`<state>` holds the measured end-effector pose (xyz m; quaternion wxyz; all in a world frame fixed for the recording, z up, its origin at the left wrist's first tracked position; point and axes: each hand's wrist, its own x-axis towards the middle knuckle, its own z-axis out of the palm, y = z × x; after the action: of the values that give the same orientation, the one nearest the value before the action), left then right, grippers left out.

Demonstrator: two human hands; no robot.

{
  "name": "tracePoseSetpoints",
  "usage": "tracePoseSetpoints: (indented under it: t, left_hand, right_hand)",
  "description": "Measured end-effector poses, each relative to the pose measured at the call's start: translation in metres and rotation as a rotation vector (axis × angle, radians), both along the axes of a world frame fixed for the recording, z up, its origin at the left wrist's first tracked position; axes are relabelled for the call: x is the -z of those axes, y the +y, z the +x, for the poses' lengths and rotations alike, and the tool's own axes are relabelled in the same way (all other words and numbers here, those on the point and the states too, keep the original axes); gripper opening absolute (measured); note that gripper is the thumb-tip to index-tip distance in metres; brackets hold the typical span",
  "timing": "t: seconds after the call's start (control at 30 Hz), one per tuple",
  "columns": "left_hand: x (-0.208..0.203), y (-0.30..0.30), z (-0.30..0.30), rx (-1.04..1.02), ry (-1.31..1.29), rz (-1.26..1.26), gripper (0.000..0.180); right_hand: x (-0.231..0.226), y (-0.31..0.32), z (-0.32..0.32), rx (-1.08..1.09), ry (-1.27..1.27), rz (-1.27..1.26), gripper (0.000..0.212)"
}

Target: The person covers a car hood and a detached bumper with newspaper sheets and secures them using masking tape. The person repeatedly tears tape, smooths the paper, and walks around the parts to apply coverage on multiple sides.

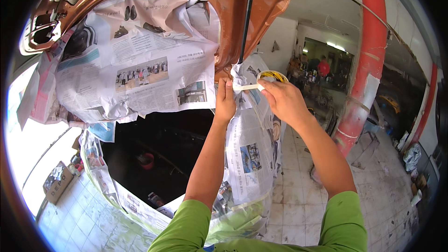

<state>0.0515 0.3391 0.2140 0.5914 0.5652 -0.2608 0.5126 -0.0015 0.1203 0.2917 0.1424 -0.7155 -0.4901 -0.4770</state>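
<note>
My right hand [285,101] grips a roll of masking tape [275,75], its inside yellow and dark. A short pale strip of tape [248,87] runs taut from the roll toward my left hand [226,101]. The left fingers are pressed together at the strip's other end, beside the paper-wrapped foot [238,72] of a black gas strut [246,23]. That strut props up an orange-brown tailgate [268,0], whose opening is covered with newspaper [158,53]. More newspaper [238,158] lines the car body's edge below my hands.
Beneath the tailgate gapes the dark boot [154,158], with a red pot [146,160] inside. A cardboard box [58,182] stands on the tiled floor at left. To the right rises a red pillar [372,42]. Farther back a person in red [323,67] appears.
</note>
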Motion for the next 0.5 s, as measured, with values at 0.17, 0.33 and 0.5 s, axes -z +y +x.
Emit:
tracePoseSetpoints:
  t: [0.17,0.33,0.5]
  left_hand:
    - [-0.006,-0.006,0.0,0.514,0.153,-0.11,0.026]
    - [-0.016,0.005,-0.012,0.59,0.25,-0.005,0.036]
    - [-0.018,0.012,-0.015,0.705,0.372,-0.019,0.035]
  right_hand:
    - [-0.026,0.021,0.043,0.091,-0.089,0.009,0.022]
    - [-0.036,0.061,0.05,0.148,-0.147,0.016,0.013]
    - [-0.039,0.083,0.044,0.274,0.211,-0.03,0.014]
